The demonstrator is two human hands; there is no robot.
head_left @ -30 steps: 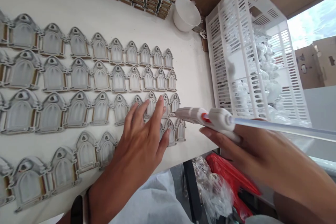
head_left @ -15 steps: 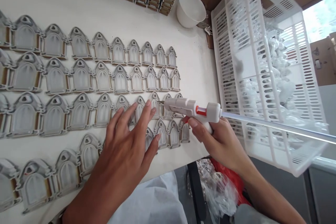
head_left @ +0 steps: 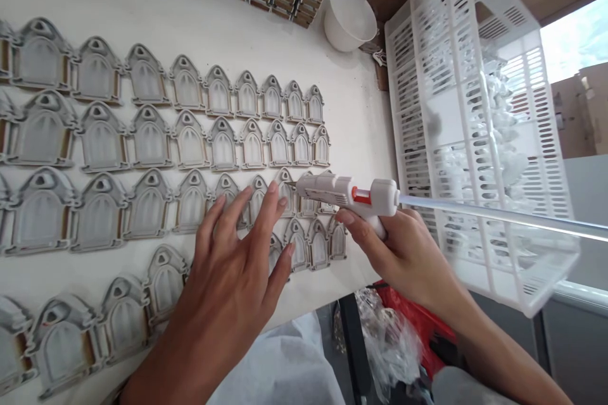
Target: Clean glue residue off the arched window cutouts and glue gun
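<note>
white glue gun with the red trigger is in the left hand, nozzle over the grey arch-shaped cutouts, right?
Not quite: the head view shows the white glue gun with the red trigger in the right hand, nozzle over the grey arch-shaped cutouts. The left hand lies flat on them.

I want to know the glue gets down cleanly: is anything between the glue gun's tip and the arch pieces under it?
Nothing visible. The glue gun in the right hand has its tip over the third row of arch pieces. The left hand lies flat beside it, fingertips just left of the tip, not under it.
</note>
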